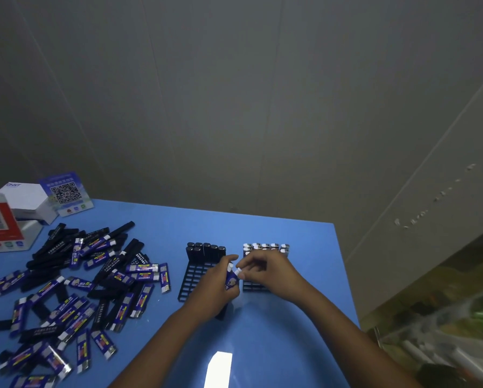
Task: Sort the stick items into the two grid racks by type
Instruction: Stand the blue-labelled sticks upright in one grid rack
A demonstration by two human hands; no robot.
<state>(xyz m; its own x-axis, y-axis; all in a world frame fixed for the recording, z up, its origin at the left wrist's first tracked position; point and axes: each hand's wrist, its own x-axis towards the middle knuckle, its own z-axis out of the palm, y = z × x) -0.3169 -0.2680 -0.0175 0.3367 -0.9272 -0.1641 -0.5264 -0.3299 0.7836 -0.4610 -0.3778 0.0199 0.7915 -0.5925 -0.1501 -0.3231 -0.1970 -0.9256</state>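
Head view: the left hand (216,287) grips a blue stick (231,278) just in front of the racks (191,278), and the right hand (265,268) pinches its white cap. It looks light, stiff and smooth; best held mid-body. Its label is too blurred to read. Left of the racks, the pile (75,284); beyond, a white box (24,197) printed "CHNT".
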